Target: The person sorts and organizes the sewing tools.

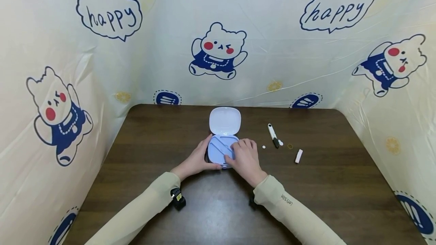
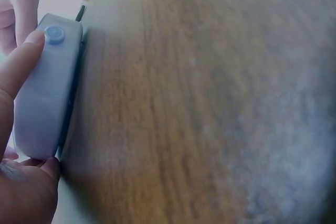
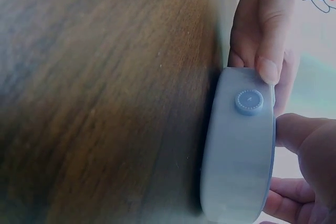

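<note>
Two hands, head view: left hand clasps open case, centre; right hand over its tray, hold cannot be told.
Case, left wrist: left side; thumb beside button.
Case, right wrist: lower right; thumb at rim.

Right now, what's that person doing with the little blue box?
A person's left hand holds a small blue box around its left side on the brown table. Their right hand is over the blue insert inside; I can't tell whether it grips anything. The lid is open at the far side. A black-and-white pen-like tool and a small white block lie to the right, apart from both hands.
</note>
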`<state>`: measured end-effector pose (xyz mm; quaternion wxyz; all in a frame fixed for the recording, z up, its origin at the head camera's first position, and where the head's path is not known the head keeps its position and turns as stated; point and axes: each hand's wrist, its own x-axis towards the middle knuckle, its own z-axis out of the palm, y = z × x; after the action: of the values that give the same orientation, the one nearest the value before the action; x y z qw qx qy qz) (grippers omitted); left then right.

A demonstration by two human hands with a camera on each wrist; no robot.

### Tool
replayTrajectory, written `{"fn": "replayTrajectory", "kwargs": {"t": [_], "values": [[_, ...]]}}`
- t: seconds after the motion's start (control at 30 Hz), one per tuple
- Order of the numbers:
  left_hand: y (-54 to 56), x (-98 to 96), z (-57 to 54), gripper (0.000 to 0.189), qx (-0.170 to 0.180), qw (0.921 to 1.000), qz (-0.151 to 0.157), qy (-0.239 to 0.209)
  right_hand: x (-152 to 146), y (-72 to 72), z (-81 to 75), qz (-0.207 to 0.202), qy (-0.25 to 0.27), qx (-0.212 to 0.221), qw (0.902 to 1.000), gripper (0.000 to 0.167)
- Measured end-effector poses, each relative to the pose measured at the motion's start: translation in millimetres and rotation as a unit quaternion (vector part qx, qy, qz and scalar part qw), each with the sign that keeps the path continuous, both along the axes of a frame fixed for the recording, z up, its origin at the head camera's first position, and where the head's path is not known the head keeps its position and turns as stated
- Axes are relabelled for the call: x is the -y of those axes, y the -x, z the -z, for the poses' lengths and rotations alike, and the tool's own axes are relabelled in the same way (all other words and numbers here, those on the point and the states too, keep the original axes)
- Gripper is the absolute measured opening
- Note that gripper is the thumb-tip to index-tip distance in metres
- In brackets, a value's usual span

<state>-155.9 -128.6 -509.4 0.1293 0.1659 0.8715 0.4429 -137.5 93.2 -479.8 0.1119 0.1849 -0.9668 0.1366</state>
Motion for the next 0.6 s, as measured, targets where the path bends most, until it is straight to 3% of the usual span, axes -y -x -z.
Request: {"fn": "replayTrajectory", "kwargs": {"t": [0.6], "values": [[-1.2, -2.5, -1.6, 0.122, -0.004, 1.0000, 0.001, 0.004, -10.9, -1.1, 3.7, -0.012, 0.039, -0.010, 0.9991, 0.038]]}}
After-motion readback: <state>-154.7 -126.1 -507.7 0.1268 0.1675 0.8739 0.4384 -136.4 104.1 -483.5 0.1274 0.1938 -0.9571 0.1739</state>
